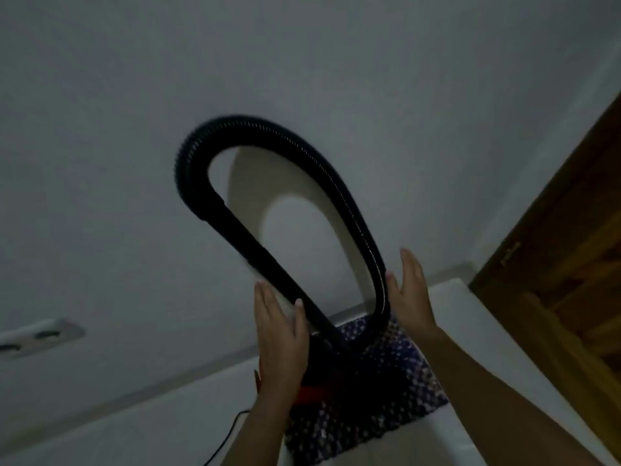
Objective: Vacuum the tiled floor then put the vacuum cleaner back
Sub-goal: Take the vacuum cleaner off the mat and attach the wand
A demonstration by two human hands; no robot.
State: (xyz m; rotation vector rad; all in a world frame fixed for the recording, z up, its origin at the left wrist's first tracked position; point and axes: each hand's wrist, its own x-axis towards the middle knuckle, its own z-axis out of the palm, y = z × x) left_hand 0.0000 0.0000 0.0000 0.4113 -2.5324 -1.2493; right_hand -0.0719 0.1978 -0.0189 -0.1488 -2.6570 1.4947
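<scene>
Neither hand grips anything: the left hand (pixel 280 334) and right hand (pixel 408 290) stand with straight fingers on either side of the hose loop. The left thumb touches the rigid black tube (pixel 255 243), while the right thumb is just beside the ribbed section, contact unconfirmed. A white wall (pixel 100 95) fills the far view, with a wooden door (pixel 571 280) at right. The vacuum hose (pixel 302 136) arcs up against the wall. A blue-and-white patterned cloth (pixel 406 358) lies near, below the hands. The dark vacuum cleaner body (pixel 332 375), with a red part, sits against it. A wall socket (pixel 37 336) is at far left, and a black cable (pixel 232 428) is near left.
</scene>
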